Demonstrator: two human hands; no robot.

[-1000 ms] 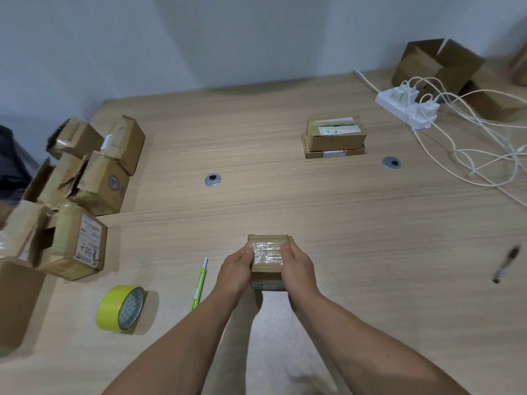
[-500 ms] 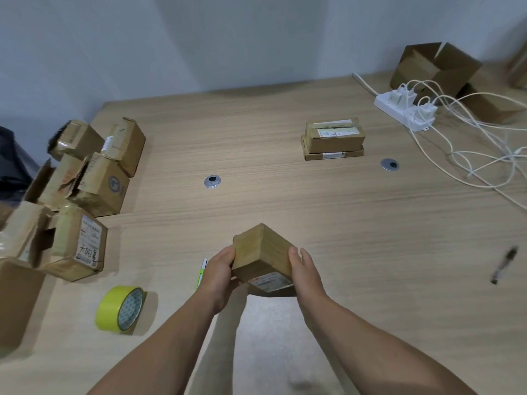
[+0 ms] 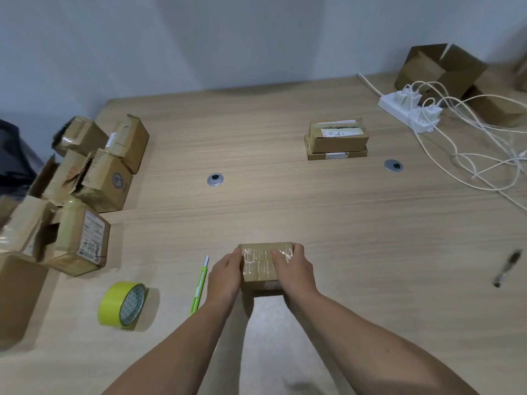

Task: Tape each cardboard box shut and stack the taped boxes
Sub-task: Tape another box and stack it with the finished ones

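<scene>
A small cardboard box (image 3: 261, 266) with clear tape across its top rests on the wooden table (image 3: 285, 206), near the front. My left hand (image 3: 224, 277) grips its left side and my right hand (image 3: 293, 270) grips its right side, thumbs on the taped top. A roll of yellow tape (image 3: 122, 305) stands on edge to the left. A green utility knife (image 3: 199, 285) lies between the roll and my left hand. Two stacked boxes (image 3: 336, 139) sit further back on the right.
Several loose cardboard boxes (image 3: 85, 195) are heaped along the left edge. A white power strip (image 3: 407, 112) with tangled cables and open boxes (image 3: 439, 72) fill the back right. A dark pen (image 3: 506, 267) lies at the right. Two round metal grommets (image 3: 215, 179) are set in the table.
The box was lifted and turned over in both hands half a second ago; now it sits flat on the table with its taped face up, held by both hands.
</scene>
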